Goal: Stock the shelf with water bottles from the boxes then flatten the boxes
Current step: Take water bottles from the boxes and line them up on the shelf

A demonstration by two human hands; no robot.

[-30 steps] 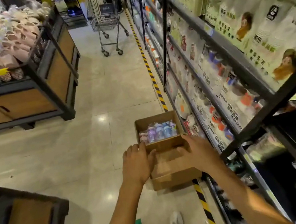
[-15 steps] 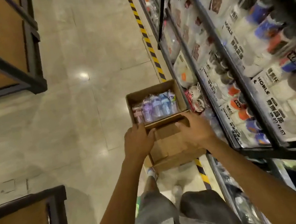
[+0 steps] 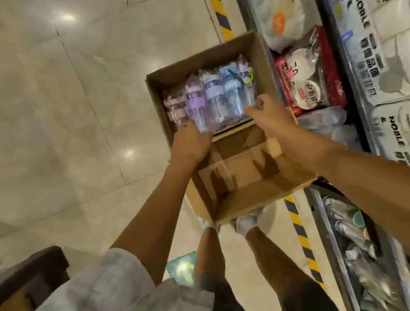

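Observation:
Two open cardboard boxes stand on the floor beside the shelf [image 3: 335,37]. The far box [image 3: 263,66] holds a row of clear water bottles [image 3: 212,98] with pink, purple and blue bands, wrapped in plastic. The near box [image 3: 245,184] shows only a bare cardboard bottom. Both my hands reach past the edge between the boxes. My left hand [image 3: 189,144] curls its fingers over the bottom ends of the left bottles. On the right end of the row, my right hand [image 3: 268,116] grips the wrapped bottles with bent fingers and thumb.
The shelf on the right is packed with wrapped goods [image 3: 308,73] and white "NOBLE" packs [image 3: 401,51]. Yellow-black tape [image 3: 216,4] runs along the floor by its foot. A dark wooden display stand [image 3: 23,283] is at the lower left. My feet [image 3: 246,222] stand just behind the near box.
My head has tilted down and come closer to the boxes. Both hands have slid forward from the near box's far edge onto the bottles in the far box.

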